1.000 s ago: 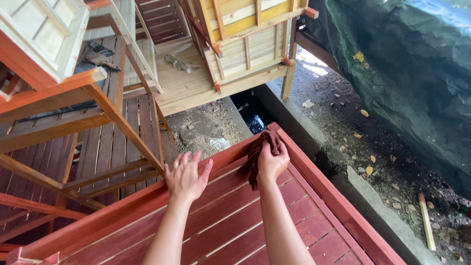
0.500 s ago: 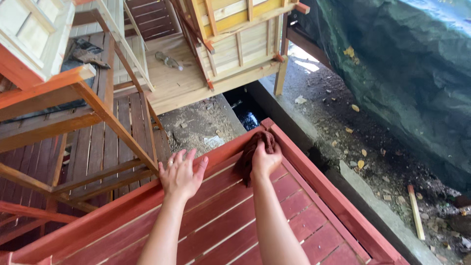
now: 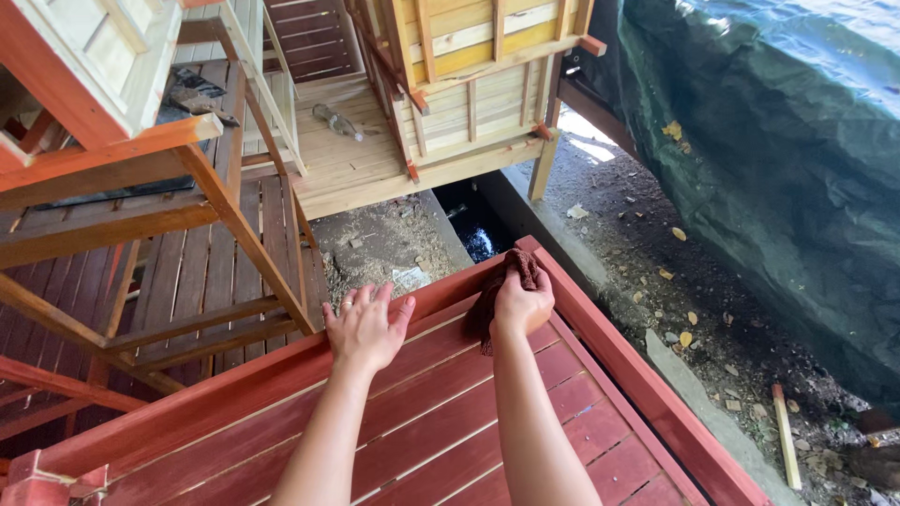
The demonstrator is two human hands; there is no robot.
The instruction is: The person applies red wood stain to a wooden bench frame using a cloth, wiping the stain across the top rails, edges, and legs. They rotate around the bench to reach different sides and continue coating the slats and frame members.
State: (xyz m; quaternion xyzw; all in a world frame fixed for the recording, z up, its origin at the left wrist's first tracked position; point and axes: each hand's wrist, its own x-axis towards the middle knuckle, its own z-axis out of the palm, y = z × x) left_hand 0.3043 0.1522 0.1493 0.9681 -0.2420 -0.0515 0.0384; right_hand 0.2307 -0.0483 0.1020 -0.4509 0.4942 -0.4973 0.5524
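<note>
1. Rubbing a dark red cloth [image 3: 502, 290] over the red slatted panel [image 3: 450, 422] looks like the step in hand; the right hand [image 3: 521, 305] clenches the cloth at the panel's far corner.
2. Flat and unclenched, the left hand [image 3: 366, 328] rests on the panel's far edge rail, holding nothing.
3. Next, I judge, the cloth must travel along that rail.
4. Bunched, the cloth trails from the corner toward the person; the slats run left to right.

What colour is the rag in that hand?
The rag in the right hand is dark reddish-brown, shown best in the head view.
</note>
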